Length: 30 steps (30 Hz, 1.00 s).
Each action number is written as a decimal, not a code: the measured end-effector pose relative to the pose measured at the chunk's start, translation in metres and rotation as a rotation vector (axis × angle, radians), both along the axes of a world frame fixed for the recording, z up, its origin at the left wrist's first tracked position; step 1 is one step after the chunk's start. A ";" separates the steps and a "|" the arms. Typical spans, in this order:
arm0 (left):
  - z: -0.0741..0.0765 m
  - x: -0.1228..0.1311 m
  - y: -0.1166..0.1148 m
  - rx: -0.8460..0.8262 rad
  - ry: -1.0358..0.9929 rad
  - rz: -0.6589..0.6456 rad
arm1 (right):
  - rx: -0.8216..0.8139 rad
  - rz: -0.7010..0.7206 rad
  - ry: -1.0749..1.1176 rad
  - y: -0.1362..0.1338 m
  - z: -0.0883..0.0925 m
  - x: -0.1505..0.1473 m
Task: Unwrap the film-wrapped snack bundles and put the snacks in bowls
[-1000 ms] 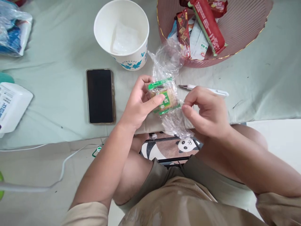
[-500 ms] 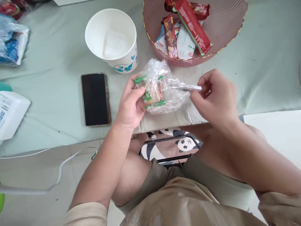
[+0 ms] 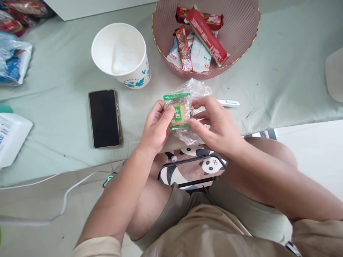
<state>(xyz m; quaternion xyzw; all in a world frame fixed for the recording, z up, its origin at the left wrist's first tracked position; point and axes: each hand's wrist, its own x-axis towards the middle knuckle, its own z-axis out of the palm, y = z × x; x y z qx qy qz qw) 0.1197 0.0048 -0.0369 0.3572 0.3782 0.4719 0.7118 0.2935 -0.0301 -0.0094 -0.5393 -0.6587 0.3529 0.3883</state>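
Observation:
My left hand [image 3: 158, 125] pinches a small biscuit packet [image 3: 178, 113] with green ends and a green label, thumb on top. A crumpled clear plastic bag [image 3: 197, 89] lies behind and under the packet. My right hand [image 3: 217, 125] is at the packet's right side, thumb and curved fingers gripping the clear plastic there; the exact contact is partly hidden. Just beyond the right hand's fingers, a white slim cutter [image 3: 230, 103] lies on the cloth, its left end hidden by the hand.
A pink gold-rimmed bowl [image 3: 158, 43] holds several wrapped snacks. Left of it stand a white paper cup [image 3: 140, 76] with a clear plastic piece inside and a phone [image 3: 105, 118]. A white container [image 3: 13, 139] and snack bags [image 3: 12, 59] sit at far left. The table's front edge is near my forearms.
My right hand has let go of the white cutter, which now lies on the table, and has moved left to the packet and plastic. The packet is now clear of most of the bag.

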 end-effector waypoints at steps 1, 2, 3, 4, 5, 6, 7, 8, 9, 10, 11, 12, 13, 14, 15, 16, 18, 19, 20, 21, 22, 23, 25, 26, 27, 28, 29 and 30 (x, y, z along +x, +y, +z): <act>-0.002 0.000 0.000 0.023 0.028 0.004 | -0.010 0.011 0.035 0.000 -0.001 0.000; -0.004 -0.001 -0.001 0.048 0.063 0.008 | -0.015 0.019 0.067 0.000 -0.002 -0.001; -0.005 -0.001 -0.002 0.076 0.096 0.015 | -0.016 0.022 0.097 0.000 -0.004 -0.001; -0.007 -0.002 -0.003 0.104 0.121 0.017 | -0.017 0.023 0.130 0.000 -0.005 -0.001; -0.008 -0.003 -0.004 0.123 0.131 0.013 | -0.020 0.023 0.164 0.001 -0.006 -0.001; -0.009 -0.004 -0.005 0.132 0.126 0.000 | -0.026 0.024 0.198 0.001 -0.007 -0.002; -0.009 -0.005 -0.005 0.131 0.112 -0.019 | -0.033 0.029 0.228 0.001 -0.008 -0.002; -0.009 -0.006 -0.006 0.127 0.095 -0.044 | -0.037 0.038 0.251 0.001 -0.009 -0.002; -0.010 -0.007 -0.005 0.119 0.085 -0.071 | -0.036 0.044 0.260 0.002 -0.011 -0.002; -0.010 -0.008 -0.005 0.113 0.084 -0.095 | -0.025 0.041 0.250 0.002 -0.012 -0.002; -0.010 -0.009 -0.004 0.116 0.092 -0.110 | -0.003 0.025 0.223 0.003 -0.012 -0.002; -0.011 -0.010 -0.003 0.126 0.104 -0.120 | 0.028 0.001 0.181 0.004 -0.012 -0.002; -0.012 -0.011 -0.002 0.137 0.113 -0.125 | 0.060 -0.029 0.126 0.005 -0.012 -0.002; -0.012 -0.011 -0.001 0.147 0.117 -0.126 | 0.091 -0.063 0.062 0.006 -0.011 -0.001; -0.013 -0.011 -0.001 0.156 0.113 -0.123 | 0.123 -0.094 -0.003 0.007 -0.010 0.000; -0.014 -0.012 0.000 0.164 0.106 -0.118 | 0.157 -0.121 -0.061 0.008 -0.008 0.000; -0.014 -0.011 0.000 0.172 0.091 -0.110 | 0.230 -0.169 -0.137 0.010 -0.005 0.002; -0.014 -0.011 0.000 0.175 0.087 -0.103 | 0.267 -0.195 -0.146 0.011 -0.004 0.002; -0.013 -0.010 0.000 0.176 0.088 -0.095 | 0.295 -0.221 -0.140 0.012 -0.004 0.002; -0.012 -0.010 0.000 0.170 0.090 -0.083 | 0.306 -0.246 -0.120 0.012 -0.005 0.002; -0.011 -0.009 0.000 0.154 0.088 -0.069 | 0.296 -0.269 -0.089 0.013 -0.007 0.002; -0.009 -0.009 0.001 0.129 0.078 -0.053 | 0.266 -0.281 -0.048 0.013 -0.009 0.002; -0.004 -0.008 0.002 0.056 0.030 -0.027 | 0.158 -0.292 0.067 0.014 -0.016 0.003; -0.001 -0.009 0.003 0.014 -0.001 -0.018 | 0.095 -0.297 0.140 0.015 -0.019 0.004; 0.001 -0.010 0.004 -0.029 -0.030 -0.010 | 0.031 -0.302 0.215 0.017 -0.022 0.006; 0.004 -0.011 0.005 -0.067 -0.053 -0.002 | -0.028 -0.310 0.285 0.018 -0.025 0.009; 0.007 -0.012 0.006 -0.102 -0.068 0.002 | -0.079 -0.316 0.346 0.020 -0.027 0.013; 0.008 -0.014 0.006 -0.130 -0.074 0.006 | -0.116 -0.320 0.394 0.022 -0.029 0.018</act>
